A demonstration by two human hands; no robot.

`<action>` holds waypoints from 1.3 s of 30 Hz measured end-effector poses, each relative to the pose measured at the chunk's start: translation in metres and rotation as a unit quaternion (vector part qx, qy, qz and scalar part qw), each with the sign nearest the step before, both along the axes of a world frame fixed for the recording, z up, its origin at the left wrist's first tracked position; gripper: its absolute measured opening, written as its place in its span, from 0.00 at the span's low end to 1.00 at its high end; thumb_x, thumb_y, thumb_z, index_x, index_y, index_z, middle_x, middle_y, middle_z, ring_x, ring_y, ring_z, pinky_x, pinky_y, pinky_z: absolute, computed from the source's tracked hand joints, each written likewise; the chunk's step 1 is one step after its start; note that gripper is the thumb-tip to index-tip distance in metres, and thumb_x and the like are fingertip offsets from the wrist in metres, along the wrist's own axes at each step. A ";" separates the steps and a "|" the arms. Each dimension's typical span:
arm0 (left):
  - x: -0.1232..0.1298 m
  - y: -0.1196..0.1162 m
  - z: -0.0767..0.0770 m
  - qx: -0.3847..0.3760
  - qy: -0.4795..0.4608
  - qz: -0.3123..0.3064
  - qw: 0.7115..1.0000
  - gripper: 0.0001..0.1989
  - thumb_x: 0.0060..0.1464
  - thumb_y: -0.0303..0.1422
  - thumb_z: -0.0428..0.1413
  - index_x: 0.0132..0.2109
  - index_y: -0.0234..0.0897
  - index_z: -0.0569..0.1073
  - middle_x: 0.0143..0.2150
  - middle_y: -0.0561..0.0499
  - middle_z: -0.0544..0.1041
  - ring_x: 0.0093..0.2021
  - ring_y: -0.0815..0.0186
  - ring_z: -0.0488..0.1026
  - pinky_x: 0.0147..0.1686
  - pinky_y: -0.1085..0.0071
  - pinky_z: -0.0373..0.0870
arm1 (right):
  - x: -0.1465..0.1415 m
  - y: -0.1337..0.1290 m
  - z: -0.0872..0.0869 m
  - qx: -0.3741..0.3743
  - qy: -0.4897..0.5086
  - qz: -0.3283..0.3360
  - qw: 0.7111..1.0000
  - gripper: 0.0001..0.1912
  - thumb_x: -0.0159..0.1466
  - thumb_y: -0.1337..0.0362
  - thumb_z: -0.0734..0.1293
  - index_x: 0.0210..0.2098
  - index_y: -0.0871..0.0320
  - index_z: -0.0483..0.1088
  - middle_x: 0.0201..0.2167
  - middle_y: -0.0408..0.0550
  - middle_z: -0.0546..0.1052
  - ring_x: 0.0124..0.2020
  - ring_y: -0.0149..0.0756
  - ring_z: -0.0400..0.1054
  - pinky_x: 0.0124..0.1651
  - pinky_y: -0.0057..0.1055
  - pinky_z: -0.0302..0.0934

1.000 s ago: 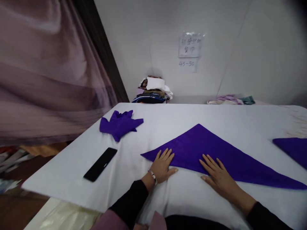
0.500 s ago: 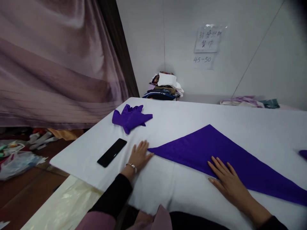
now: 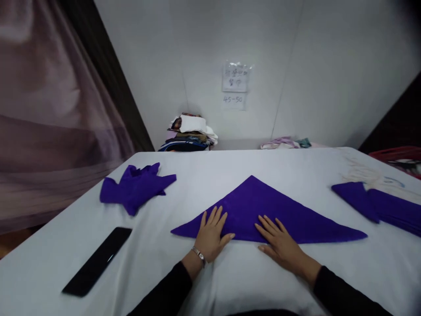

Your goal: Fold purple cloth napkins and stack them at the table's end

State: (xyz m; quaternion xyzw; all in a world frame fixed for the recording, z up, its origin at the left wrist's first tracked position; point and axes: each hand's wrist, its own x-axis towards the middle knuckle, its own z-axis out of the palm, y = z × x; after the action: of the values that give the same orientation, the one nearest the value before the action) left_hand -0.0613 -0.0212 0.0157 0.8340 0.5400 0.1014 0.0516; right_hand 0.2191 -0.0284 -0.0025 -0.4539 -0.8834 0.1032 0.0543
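while the purple cloth (image 3: pixel 253 206) lies in a triangle across the white table (image 3: pixel 243 272), seen from head height, the left hand (image 3: pixel 209 239) rests with unclenched fingers stretched onto its near left part; the right hand (image 3: pixel 283 246) lies likewise, fingers straight across the near edge.

phone (image 3: pixel 97 261): black, flat on table (image 3: pixel 204 164)
paper sheets (image 3: pixel 234 83): on wall (image 3: pixel 329 87), lower reads 45-50
cloth pile (image 3: pixel 189 133): mixed colours, beyond table
curtain (image 3: pixel 49 118): pinkish, draped, left edge
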 end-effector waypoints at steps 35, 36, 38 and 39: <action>0.019 0.028 -0.020 -0.029 0.040 0.010 0.999 0.34 0.56 0.54 0.38 0.64 0.41 0.53 0.67 0.46 0.49 0.66 0.54 0.44 0.61 0.46 0.42 | -0.004 0.096 0.037 -0.047 0.010 0.000 0.999 0.40 0.63 0.39 0.47 0.65 0.59 0.46 0.66 0.54 0.45 0.66 0.43 0.35 0.65 0.47 0.31; 0.019 0.028 -0.020 -0.031 0.041 0.010 0.999 0.34 0.56 0.54 0.38 0.64 0.41 0.53 0.67 0.46 0.49 0.66 0.54 0.44 0.61 0.46 0.42 | -0.010 0.107 0.034 -0.058 0.008 0.000 0.998 0.41 0.62 0.39 0.47 0.65 0.60 0.46 0.66 0.55 0.45 0.66 0.44 0.35 0.64 0.48 0.31; 0.018 0.028 -0.021 -0.033 0.042 0.012 0.999 0.34 0.56 0.54 0.37 0.64 0.41 0.53 0.67 0.46 0.49 0.66 0.55 0.44 0.61 0.46 0.43 | -0.016 0.130 0.027 -0.074 0.005 -0.007 0.997 0.42 0.62 0.38 0.47 0.65 0.62 0.45 0.66 0.57 0.44 0.66 0.45 0.35 0.64 0.49 0.30; 0.018 0.027 -0.021 -0.033 0.043 0.012 0.998 0.34 0.56 0.54 0.37 0.64 0.41 0.53 0.67 0.46 0.49 0.67 0.55 0.44 0.61 0.46 0.43 | -0.016 0.141 0.023 -0.075 0.004 -0.011 0.997 0.42 0.62 0.38 0.47 0.65 0.62 0.45 0.66 0.57 0.44 0.66 0.45 0.34 0.64 0.49 0.29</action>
State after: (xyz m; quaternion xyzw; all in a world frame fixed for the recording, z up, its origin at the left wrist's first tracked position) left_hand -0.0435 0.0060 -0.0054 0.8288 0.5548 0.0487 0.0544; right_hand 0.2028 0.1122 0.0202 -0.4658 -0.8679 0.1707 0.0248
